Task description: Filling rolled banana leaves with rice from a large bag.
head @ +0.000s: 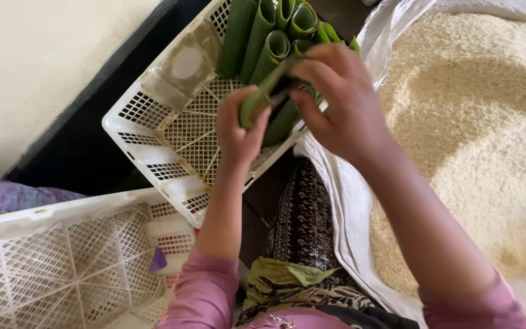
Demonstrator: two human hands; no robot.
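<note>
Both my hands hold one rolled green leaf tube (262, 97) over a white plastic lattice crate (171, 131). My left hand (238, 131) grips its lower end, thumb up against it. My right hand (336, 97) wraps around its upper end from the right. Several more rolled green leaf tubes (263, 36) stand packed together in the crate's far corner, just behind my hands. Pink sleeves cover both my forearms.
A large heap of pale rice grains (476, 122) lies on white cloth (342, 195) to the right. A second white lattice crate (62, 262) sits at lower left, beside a purple bag (7, 198). Dark patterned fabric (302, 225) covers my lap. A cream wall (25, 67) is at the upper left.
</note>
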